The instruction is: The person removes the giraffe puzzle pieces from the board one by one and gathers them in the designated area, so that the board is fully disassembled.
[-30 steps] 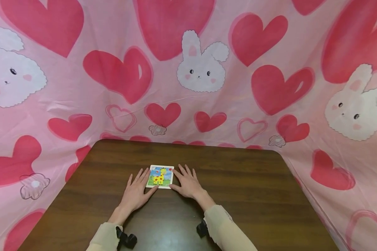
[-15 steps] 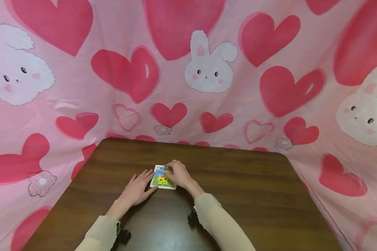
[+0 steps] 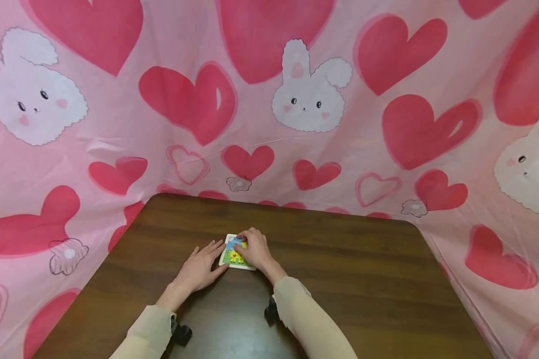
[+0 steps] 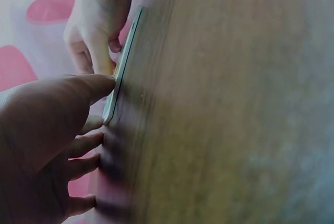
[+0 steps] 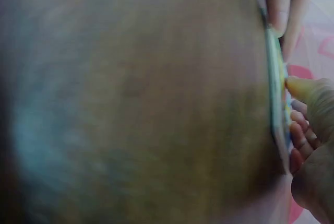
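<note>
A small square picture puzzle (image 3: 235, 257) lies on the table, with a white border and a yellow giraffe against blue and green. My left hand (image 3: 196, 270) rests at its left side, fingers extended; the thumb touches the lower left corner. Over the right part of the picture, my right hand (image 3: 257, 251) has its thumb and fingers bent down onto the surface, hiding much of the giraffe. In the right wrist view the right thumb (image 5: 300, 84) touches the picture face beside the puzzle's thin edge (image 5: 273, 78). I cannot tell whether the right fingertips pinch a piece.
The brown wooden table (image 3: 350, 284) reaches back to a pink cloth (image 3: 188, 119) with hearts and rabbits, which also hangs along both sides. A dark wrist camera (image 3: 181, 335) is worn below each light sleeve.
My right hand has moved left from the puzzle's right edge onto the picture, and its fingers have bent. The left hand stays at the left edge. The head view has shifted slightly.
</note>
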Action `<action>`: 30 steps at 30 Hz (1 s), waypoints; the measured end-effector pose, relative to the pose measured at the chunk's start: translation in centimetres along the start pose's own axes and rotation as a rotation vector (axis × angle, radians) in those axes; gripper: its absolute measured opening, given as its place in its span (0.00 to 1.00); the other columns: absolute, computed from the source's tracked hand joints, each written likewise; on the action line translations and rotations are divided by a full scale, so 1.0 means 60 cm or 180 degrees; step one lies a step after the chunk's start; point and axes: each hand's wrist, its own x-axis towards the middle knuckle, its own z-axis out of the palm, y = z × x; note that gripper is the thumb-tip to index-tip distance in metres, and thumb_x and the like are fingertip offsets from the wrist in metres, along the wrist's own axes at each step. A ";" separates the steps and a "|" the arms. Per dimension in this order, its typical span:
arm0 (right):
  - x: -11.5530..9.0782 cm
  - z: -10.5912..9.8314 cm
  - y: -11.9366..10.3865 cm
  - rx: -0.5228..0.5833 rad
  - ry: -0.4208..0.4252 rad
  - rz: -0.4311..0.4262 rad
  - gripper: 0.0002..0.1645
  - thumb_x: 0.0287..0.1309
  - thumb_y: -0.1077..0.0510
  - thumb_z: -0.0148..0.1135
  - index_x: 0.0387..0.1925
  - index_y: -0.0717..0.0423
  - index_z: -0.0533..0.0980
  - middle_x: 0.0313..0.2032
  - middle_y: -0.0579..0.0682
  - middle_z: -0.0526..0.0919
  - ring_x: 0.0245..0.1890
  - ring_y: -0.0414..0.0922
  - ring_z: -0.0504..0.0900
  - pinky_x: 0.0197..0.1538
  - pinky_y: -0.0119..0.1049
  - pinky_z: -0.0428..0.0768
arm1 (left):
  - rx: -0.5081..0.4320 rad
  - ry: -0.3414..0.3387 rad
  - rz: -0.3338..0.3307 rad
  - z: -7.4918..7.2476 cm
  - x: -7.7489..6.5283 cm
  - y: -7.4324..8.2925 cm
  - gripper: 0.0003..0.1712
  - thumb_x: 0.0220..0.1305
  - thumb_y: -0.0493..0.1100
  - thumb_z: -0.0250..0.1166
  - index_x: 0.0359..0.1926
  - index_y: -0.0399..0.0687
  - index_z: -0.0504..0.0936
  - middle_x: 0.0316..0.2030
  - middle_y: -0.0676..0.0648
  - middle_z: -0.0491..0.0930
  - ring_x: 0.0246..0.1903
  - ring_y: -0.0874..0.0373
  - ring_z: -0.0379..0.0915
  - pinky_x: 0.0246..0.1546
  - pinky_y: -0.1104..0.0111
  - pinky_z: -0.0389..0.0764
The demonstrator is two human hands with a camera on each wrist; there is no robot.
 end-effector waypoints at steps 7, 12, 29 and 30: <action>-0.006 0.018 0.001 -0.0015 0.0102 0.0118 0.19 0.73 0.50 0.73 0.57 0.56 0.85 0.47 0.50 0.83 0.50 0.47 0.78 0.53 0.39 0.69 | -0.0044 -0.0053 -0.0048 0.003 -0.002 -0.001 0.42 0.76 0.60 0.68 0.80 0.42 0.73 0.81 0.37 0.71 0.82 0.37 0.65 0.80 0.29 0.61; -0.008 0.021 -0.001 0.0036 0.0151 0.0165 0.19 0.73 0.50 0.72 0.57 0.56 0.83 0.49 0.50 0.82 0.50 0.48 0.77 0.54 0.41 0.69 | -0.0062 -0.0071 -0.0047 0.000 -0.001 0.001 0.41 0.77 0.59 0.68 0.80 0.42 0.73 0.81 0.37 0.71 0.82 0.37 0.65 0.80 0.28 0.61; -0.009 0.019 0.000 0.0163 0.0194 0.0129 0.18 0.74 0.52 0.72 0.58 0.55 0.82 0.49 0.51 0.81 0.51 0.48 0.76 0.55 0.42 0.66 | -0.0090 -0.0134 -0.0107 -0.006 0.004 0.006 0.42 0.77 0.59 0.67 0.81 0.43 0.71 0.81 0.36 0.69 0.83 0.36 0.64 0.81 0.29 0.60; -0.009 0.020 0.000 0.0167 0.0196 0.0131 0.18 0.73 0.52 0.72 0.58 0.56 0.82 0.48 0.51 0.81 0.50 0.48 0.75 0.54 0.42 0.66 | -0.0094 -0.0143 -0.0115 -0.006 0.004 0.006 0.42 0.77 0.59 0.68 0.81 0.43 0.71 0.81 0.36 0.69 0.83 0.36 0.63 0.81 0.29 0.59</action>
